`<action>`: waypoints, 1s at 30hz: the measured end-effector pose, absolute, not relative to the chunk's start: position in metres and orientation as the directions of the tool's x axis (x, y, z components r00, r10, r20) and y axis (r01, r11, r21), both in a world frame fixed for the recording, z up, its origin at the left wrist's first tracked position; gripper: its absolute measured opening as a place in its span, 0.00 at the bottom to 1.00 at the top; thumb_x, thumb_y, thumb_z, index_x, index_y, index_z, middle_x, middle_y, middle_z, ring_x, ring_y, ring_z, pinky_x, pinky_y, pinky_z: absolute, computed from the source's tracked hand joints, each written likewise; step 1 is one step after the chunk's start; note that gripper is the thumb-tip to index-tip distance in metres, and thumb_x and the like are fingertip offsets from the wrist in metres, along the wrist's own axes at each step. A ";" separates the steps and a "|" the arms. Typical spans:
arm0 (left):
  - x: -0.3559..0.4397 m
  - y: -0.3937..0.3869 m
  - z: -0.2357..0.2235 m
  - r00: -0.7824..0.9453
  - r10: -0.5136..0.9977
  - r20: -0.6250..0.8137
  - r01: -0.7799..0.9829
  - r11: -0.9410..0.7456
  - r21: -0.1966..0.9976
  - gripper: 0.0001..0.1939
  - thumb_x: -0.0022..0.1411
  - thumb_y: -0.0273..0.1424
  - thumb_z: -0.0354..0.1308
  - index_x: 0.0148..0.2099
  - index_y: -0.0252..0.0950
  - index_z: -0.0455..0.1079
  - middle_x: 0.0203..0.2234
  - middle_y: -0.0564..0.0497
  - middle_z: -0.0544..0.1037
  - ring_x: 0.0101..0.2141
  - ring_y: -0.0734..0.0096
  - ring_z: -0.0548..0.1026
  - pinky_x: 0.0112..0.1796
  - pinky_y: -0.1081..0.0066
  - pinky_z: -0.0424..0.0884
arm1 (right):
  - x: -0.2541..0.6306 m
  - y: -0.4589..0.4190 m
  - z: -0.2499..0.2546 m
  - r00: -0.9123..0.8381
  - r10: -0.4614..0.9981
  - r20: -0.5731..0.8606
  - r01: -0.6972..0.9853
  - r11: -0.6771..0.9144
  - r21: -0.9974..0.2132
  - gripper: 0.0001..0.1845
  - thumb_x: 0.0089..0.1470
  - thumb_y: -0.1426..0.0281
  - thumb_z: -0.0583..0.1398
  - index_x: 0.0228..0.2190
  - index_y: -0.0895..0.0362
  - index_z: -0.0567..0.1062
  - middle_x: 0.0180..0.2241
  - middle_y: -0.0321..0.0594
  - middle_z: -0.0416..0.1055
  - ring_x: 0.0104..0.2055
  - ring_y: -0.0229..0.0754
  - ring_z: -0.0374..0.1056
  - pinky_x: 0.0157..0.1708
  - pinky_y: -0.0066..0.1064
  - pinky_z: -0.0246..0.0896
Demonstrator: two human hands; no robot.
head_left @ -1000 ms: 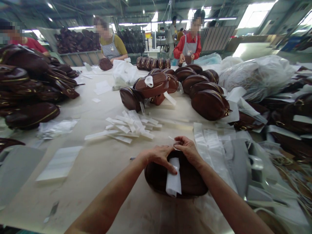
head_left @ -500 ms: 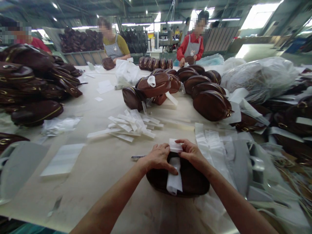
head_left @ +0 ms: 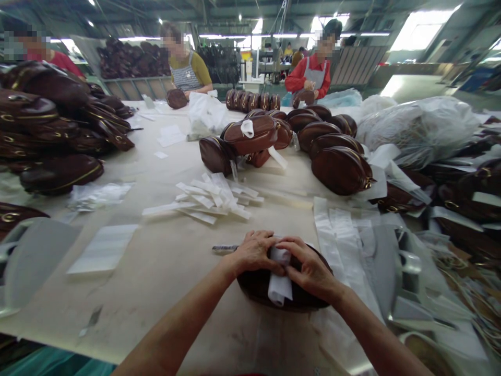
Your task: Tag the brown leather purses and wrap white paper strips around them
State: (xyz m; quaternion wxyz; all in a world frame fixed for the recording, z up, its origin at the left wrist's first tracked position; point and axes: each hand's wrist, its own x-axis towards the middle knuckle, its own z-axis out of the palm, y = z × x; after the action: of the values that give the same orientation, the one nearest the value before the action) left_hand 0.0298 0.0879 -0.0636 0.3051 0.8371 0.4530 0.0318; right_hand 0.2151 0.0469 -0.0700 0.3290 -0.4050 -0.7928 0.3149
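Observation:
A dark brown leather pouch (head_left: 254, 290) lies on the table in front of me. Across its top runs a white paper strip (head_left: 280, 288), its near end rolled over. My left hand (head_left: 256, 253) rests on the pouch's left side, thumb and fingers closed about the strip. From the right, my right hand (head_left: 309, 266) bends over the same strip, with fingers and thumb pressing it near the left thumb. The strip's far end is partly covered by my fingers. Just left of the pouch lies a small slim tool (head_left: 225, 249), its kind unclear.
Loose white strips (head_left: 213, 196) lie beyond my hands, with brown pouches (head_left: 341, 169) behind them. A heap of brown bags (head_left: 43, 125) stands left, near a white sheet stack (head_left: 104, 249). Plastic wrapping (head_left: 418, 125) lies right. Co-workers (head_left: 313, 73) work across the table.
My right hand has moved toward me and folded the strip's raised far end down over the pouch. My left hand stays nearly in place. Across the table, a co-worker's hand has risen.

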 end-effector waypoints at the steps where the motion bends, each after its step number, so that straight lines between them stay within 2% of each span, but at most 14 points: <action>1: 0.030 0.086 -0.063 0.595 0.777 -0.207 0.733 -0.417 0.538 0.39 0.45 0.49 0.65 0.58 0.44 0.62 0.58 0.43 0.61 0.58 0.50 0.58 0.56 0.52 0.51 | 0.215 0.045 -0.070 -0.453 0.849 0.272 0.445 0.480 -0.756 0.25 0.42 0.80 0.55 0.44 0.53 0.70 0.48 0.43 0.66 0.52 0.44 0.63 0.53 0.37 0.59; 7: 0.028 0.078 -0.066 0.636 0.765 -0.103 0.678 -0.490 0.548 0.30 0.48 0.45 0.65 0.53 0.43 0.67 0.58 0.46 0.64 0.58 0.53 0.58 0.57 0.50 0.49 | 0.216 0.035 -0.074 -0.391 0.867 0.310 0.495 0.482 -0.723 0.29 0.43 0.79 0.55 0.50 0.53 0.66 0.50 0.45 0.65 0.54 0.46 0.62 0.54 0.41 0.58; 10: 0.028 0.074 -0.070 0.654 0.756 -0.031 0.642 -0.532 0.552 0.26 0.49 0.42 0.66 0.49 0.41 0.69 0.56 0.46 0.66 0.58 0.55 0.59 0.57 0.52 0.50 | 0.215 0.031 -0.074 -0.356 0.878 0.320 0.502 0.468 -0.727 0.31 0.43 0.78 0.55 0.51 0.53 0.64 0.51 0.46 0.65 0.54 0.48 0.61 0.54 0.42 0.58; 14: 0.030 0.070 -0.072 0.685 0.717 0.128 0.545 -0.622 0.563 0.16 0.49 0.37 0.67 0.39 0.37 0.72 0.44 0.49 0.75 0.50 0.62 0.67 0.52 0.62 0.59 | 0.216 0.027 -0.072 -0.339 0.913 0.229 0.483 0.377 -0.790 0.30 0.43 0.77 0.56 0.51 0.54 0.63 0.47 0.46 0.68 0.45 0.45 0.68 0.47 0.39 0.65; 17: 0.031 0.068 -0.072 0.694 0.696 0.182 0.524 -0.662 0.536 0.09 0.52 0.36 0.65 0.32 0.36 0.71 0.35 0.50 0.76 0.41 0.66 0.71 0.46 0.67 0.63 | 0.217 0.026 -0.074 -0.349 0.924 0.154 0.443 0.308 -0.842 0.29 0.45 0.76 0.56 0.52 0.55 0.62 0.43 0.44 0.71 0.38 0.41 0.72 0.43 0.36 0.68; 19: 0.031 0.066 -0.072 0.719 0.668 0.192 0.502 -0.690 0.522 0.08 0.56 0.34 0.62 0.29 0.35 0.71 0.31 0.50 0.75 0.39 0.68 0.71 0.45 0.68 0.64 | 0.218 0.026 -0.076 -0.371 0.915 0.155 0.431 0.318 -0.845 0.28 0.46 0.76 0.56 0.51 0.56 0.63 0.41 0.43 0.72 0.38 0.41 0.72 0.42 0.36 0.68; 22: 0.029 0.060 -0.071 0.754 0.632 0.182 0.470 -0.712 0.522 0.08 0.61 0.32 0.56 0.31 0.34 0.72 0.32 0.49 0.76 0.39 0.69 0.71 0.44 0.69 0.66 | 0.218 0.025 -0.079 -0.401 0.893 0.204 0.463 0.390 -0.796 0.26 0.47 0.76 0.56 0.50 0.56 0.65 0.41 0.44 0.72 0.41 0.43 0.72 0.44 0.37 0.67; 26: 0.025 0.047 -0.066 0.756 0.641 0.131 0.483 -0.682 0.550 0.12 0.64 0.37 0.52 0.40 0.35 0.72 0.37 0.48 0.76 0.39 0.68 0.72 0.45 0.69 0.67 | 0.218 0.020 -0.076 -0.425 0.871 0.245 0.506 0.453 -0.734 0.22 0.49 0.77 0.55 0.48 0.55 0.68 0.42 0.45 0.72 0.44 0.44 0.70 0.45 0.38 0.67; 30: 0.019 0.035 -0.053 0.759 0.646 0.087 0.489 -0.652 0.579 0.14 0.65 0.37 0.48 0.43 0.35 0.70 0.44 0.46 0.74 0.47 0.65 0.69 0.51 0.66 0.64 | 0.222 0.011 -0.065 -0.491 0.838 0.237 0.485 0.490 -0.724 0.23 0.50 0.78 0.53 0.48 0.54 0.70 0.47 0.45 0.70 0.50 0.44 0.67 0.51 0.39 0.63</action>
State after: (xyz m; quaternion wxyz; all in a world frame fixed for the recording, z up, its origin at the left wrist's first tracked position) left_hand 0.0187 0.0347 -0.0533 0.2718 0.8975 0.3161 0.1443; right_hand 0.2221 0.0113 -0.0648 0.2964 -0.4083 -0.8105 0.2975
